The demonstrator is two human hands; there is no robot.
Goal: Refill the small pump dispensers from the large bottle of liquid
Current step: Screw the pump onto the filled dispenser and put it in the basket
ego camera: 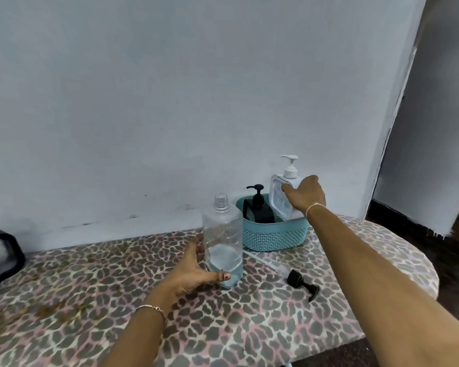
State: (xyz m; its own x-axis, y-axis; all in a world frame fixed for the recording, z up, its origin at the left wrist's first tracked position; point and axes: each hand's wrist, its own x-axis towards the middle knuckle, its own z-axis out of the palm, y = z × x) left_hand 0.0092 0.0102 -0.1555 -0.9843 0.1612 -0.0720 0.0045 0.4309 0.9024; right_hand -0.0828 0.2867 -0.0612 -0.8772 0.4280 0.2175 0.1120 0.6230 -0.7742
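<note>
Left hand (191, 271): fingers and thumb curled round the lower part of the large clear bottle (223, 229), clamped on it. Bottle upright, base on the leopard-print surface (117, 300), neck uncapped, pale bluish liquid in the bottom portion only.

Right hand (306, 194): fingers wrapped on the shoulder of the white pump dispenser (279, 201), thumb against its front face. The dispenser leans, with its base inside the teal basket (273, 237). A black pump dispenser (257, 207) stands in the same basket, just beside the white one. The basket sits by the wall, behind and right of the bottle.

Loose black pump head (302, 283) lies on the surface right of the bottle, apart from it. Bracelet on each wrist.
</note>
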